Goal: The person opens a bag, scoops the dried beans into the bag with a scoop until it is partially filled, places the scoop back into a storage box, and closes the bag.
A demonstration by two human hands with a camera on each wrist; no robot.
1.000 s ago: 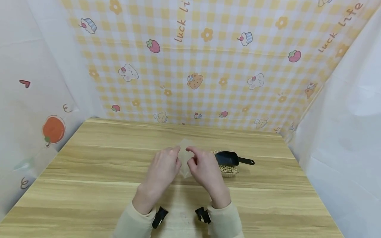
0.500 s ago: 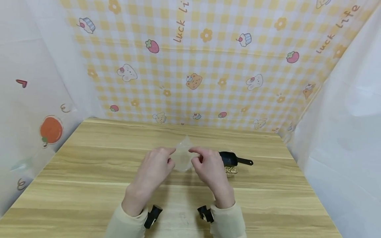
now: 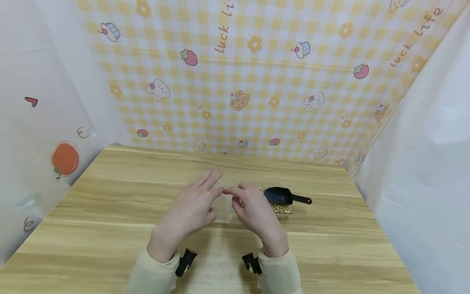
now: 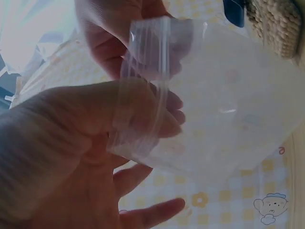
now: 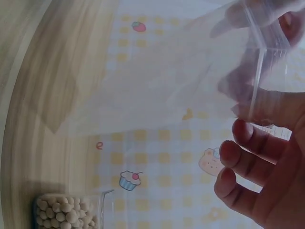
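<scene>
Between my hands hangs a clear zip-lock bag [image 4: 228,109], its pleated zip edge toward me and no contents visible inside. My left hand [image 3: 189,210] pinches this edge, its thumb showing through the plastic in the left wrist view, while its other fingers extend away from the bag. On the other side, my right hand [image 3: 254,207] pinches the edge with thumb and index finger; its remaining fingers [image 5: 248,167] are bent outside the bag. In the head view the index fingertips meet, and the hands partly cover the bag.
Right of my right hand stands a clear box [image 3: 284,215] of pale round soybeans [image 5: 64,214], with a black scoop [image 3: 280,196] lying on top, handle pointing right. A checked cloth [image 3: 253,73] rises behind the wooden table [image 3: 121,196]; white sheets hang at both sides.
Half a second ago my hands were farther apart, with the bag spread between them. Now the index fingertips have come together, and the left hand's other fingers have straightened.
</scene>
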